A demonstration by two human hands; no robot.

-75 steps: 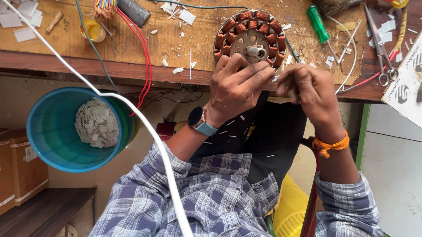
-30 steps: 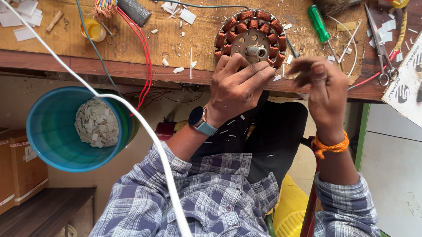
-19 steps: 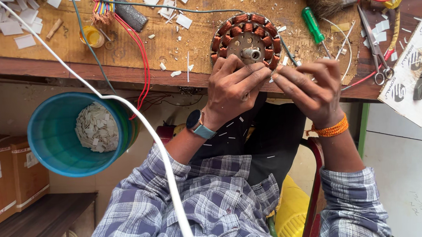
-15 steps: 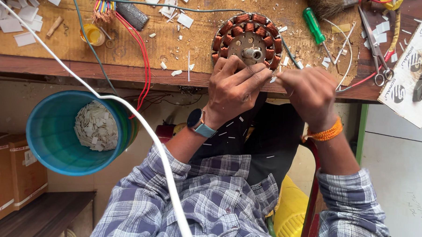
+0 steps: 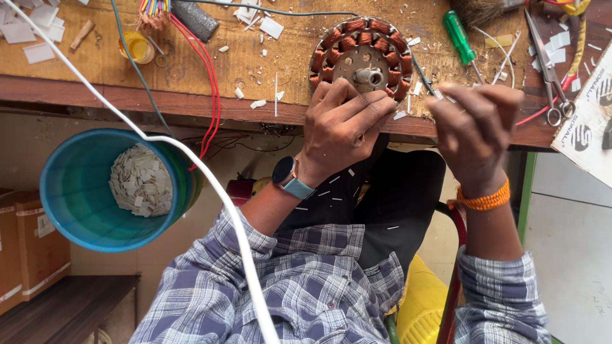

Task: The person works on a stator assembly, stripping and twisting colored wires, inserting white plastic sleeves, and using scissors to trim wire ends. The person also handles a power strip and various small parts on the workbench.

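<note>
A round motor stator (image 5: 362,53) with copper-coloured windings and a metal hub lies on the wooden bench (image 5: 290,49) near its front edge. My left hand (image 5: 339,126) rests its fingers on the stator's near rim, holding it. My right hand (image 5: 471,134) is to the right of the stator, fingers pinched on a thin metal tool (image 5: 428,83) whose tip reaches toward the stator's right side. A watch sits on my left wrist, an orange band on my right.
A green screwdriver (image 5: 458,36), scissors (image 5: 550,72), red wires (image 5: 204,73), a small yellow cup (image 5: 137,47) and white paper scraps lie on the bench. A teal bucket (image 5: 81,205) of paper scraps stands below left. A white cable (image 5: 204,182) crosses in front. Cardboard boxes (image 5: 15,250) sit lower left.
My right hand lifted away from the stator, came back toward its right side and now holds the thin tool there. My left hand stayed on the stator's rim.
</note>
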